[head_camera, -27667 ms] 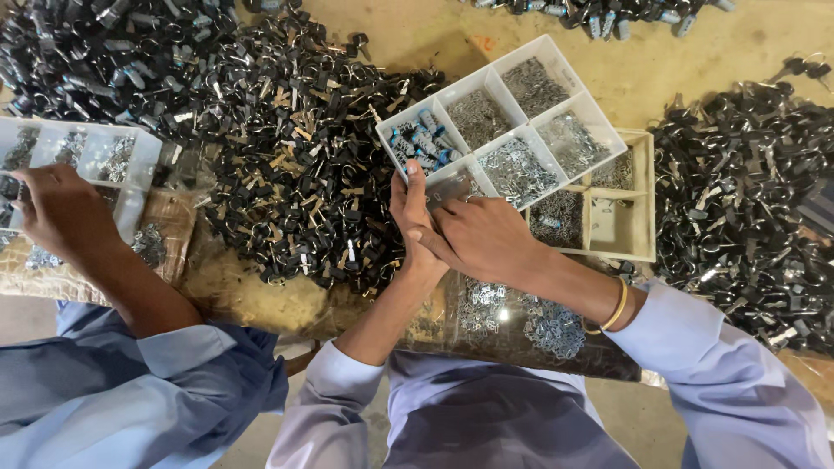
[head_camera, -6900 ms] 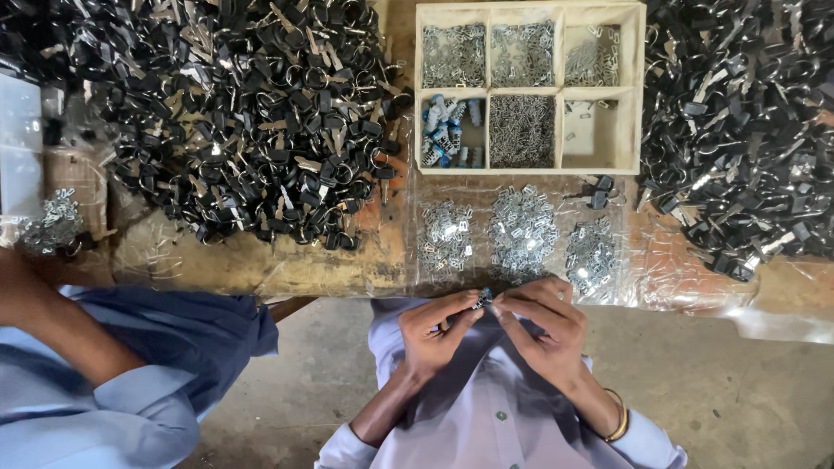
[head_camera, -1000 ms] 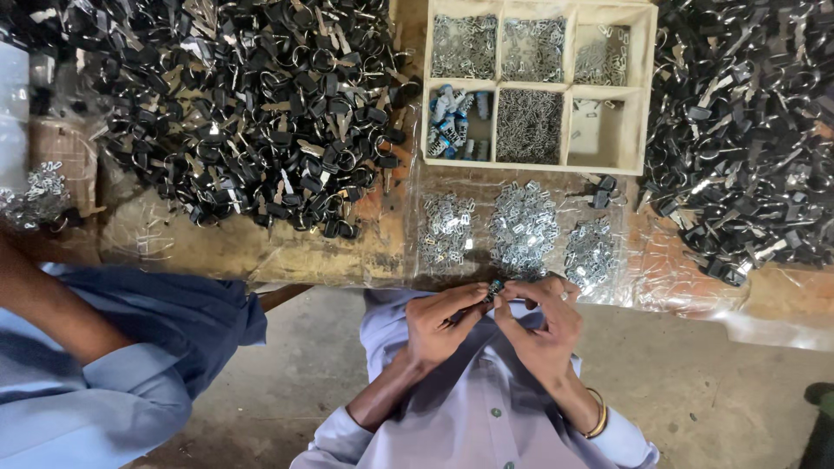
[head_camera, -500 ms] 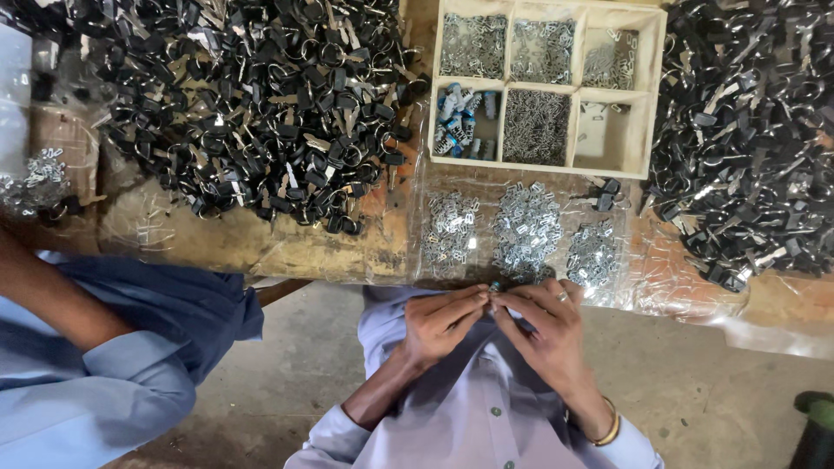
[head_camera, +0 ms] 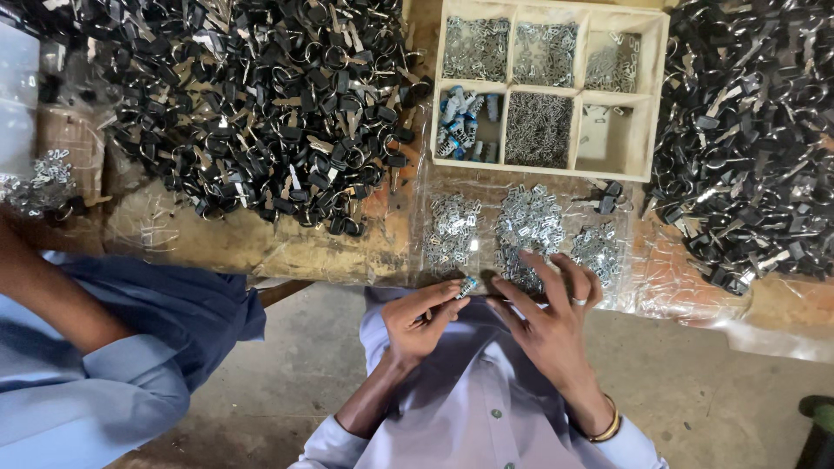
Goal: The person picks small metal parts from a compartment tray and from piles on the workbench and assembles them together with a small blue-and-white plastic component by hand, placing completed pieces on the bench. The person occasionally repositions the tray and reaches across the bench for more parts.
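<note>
A small silvery metal part is pinched in the left hand at the worktop's near edge; the right hand is spread, touching small silvery metal pieces.

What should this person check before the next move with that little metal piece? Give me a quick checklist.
1. Small piece pinched firmly at the left hand's fingertips: ok.
2. Right hand free to pick up: ok, fingers spread, nothing seen in it.
3. Silver piles on the plastic sheet within reach: ok, right fingertips are at the middle pile's near edge.
4. Tray stocked: not ok, lower right compartment is almost empty.
5. Which way the pinched piece faces: cannot tell, too small.
6. Neighbour's arm out of the way: ok, far to the left.
</note>
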### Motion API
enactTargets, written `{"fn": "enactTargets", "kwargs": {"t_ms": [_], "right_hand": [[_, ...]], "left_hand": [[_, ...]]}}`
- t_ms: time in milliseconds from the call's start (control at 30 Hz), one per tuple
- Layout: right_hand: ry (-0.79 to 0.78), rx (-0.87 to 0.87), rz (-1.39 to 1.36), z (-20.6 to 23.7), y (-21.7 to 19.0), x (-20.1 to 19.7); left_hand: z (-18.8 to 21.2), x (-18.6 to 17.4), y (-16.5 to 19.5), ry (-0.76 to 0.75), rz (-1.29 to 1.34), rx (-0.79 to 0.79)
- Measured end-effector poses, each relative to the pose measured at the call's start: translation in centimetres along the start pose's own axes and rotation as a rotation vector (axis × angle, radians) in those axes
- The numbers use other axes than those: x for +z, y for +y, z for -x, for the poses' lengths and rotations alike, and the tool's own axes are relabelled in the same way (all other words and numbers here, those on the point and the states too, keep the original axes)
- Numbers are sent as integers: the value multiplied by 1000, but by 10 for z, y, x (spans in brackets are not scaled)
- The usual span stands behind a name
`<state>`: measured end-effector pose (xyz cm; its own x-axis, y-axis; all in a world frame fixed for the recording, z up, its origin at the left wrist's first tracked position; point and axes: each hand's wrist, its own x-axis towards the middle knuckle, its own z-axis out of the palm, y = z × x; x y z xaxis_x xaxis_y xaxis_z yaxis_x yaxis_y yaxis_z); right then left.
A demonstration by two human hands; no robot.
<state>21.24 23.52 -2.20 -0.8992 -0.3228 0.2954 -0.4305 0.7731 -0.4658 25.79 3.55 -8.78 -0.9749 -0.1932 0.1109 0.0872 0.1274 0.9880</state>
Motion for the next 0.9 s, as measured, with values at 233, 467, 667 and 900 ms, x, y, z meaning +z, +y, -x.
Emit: {"fn": "enactTargets", "kwargs": {"t_ms": [233, 467, 667, 900], "right_hand": [[10, 46, -191, 9, 14, -3], [43, 246, -422, -1, -1, -4], [19, 244, -461, -1, -11, 1], [-82, 228, -278, -6, -13, -3]], "left_hand": [[1, 10, -3, -41, 120, -48], [-5, 18, 2, -64, 61, 22], [-9, 16, 13, -79, -97, 85], [-14, 9, 21, -160, -234, 278]]}}
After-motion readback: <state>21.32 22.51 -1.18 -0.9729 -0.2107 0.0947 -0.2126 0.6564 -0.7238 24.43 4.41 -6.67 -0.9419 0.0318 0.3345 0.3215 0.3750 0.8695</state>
